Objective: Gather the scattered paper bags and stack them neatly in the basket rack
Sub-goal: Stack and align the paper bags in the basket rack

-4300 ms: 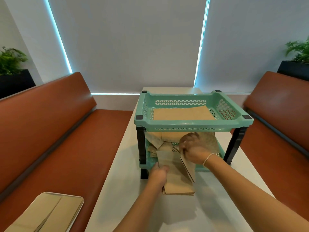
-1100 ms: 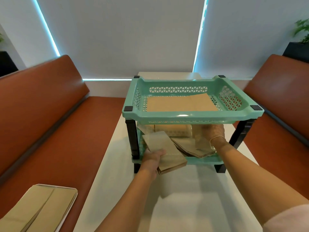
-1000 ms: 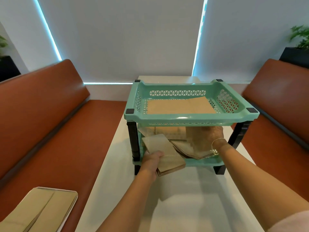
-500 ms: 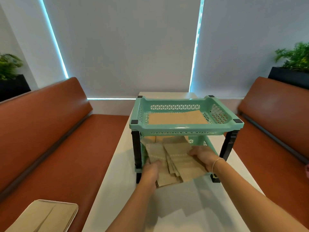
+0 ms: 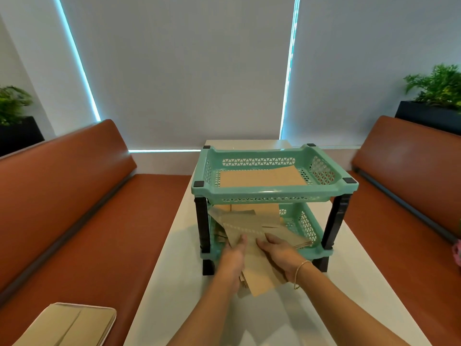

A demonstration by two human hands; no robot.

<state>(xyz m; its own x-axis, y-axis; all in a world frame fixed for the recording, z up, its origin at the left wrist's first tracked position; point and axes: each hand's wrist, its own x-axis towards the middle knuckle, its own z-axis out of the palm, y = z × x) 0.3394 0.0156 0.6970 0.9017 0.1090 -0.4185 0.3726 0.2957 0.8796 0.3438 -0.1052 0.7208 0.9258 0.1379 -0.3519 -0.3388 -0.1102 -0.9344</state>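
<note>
A teal two-tier basket rack [image 5: 274, 191] with black legs stands on the white table [image 5: 354, 290]. One flat brown paper bag [image 5: 262, 177] lies in the top basket. A loose, fanned pile of brown paper bags [image 5: 258, 277] sticks out of the lower basket [image 5: 308, 227] onto the table. My left hand [image 5: 233, 258] grips the pile's left edge, thumb on top. My right hand [image 5: 282, 254] lies flat on the pile's right side. More bags sit further back in the lower basket, partly hidden by the top tier.
Brown padded benches [image 5: 82, 211] run along both sides of the table. A beige folder-like case [image 5: 72, 323] lies on the left bench near me. Dark planters with green plants [image 5: 436, 96] stand behind both benches. A small pink object [image 5: 457, 250] shows at the right edge.
The pile has been pulled further out of the lower basket towards me. My right hand came out from inside the lower tier and now lies on top of the bags.
</note>
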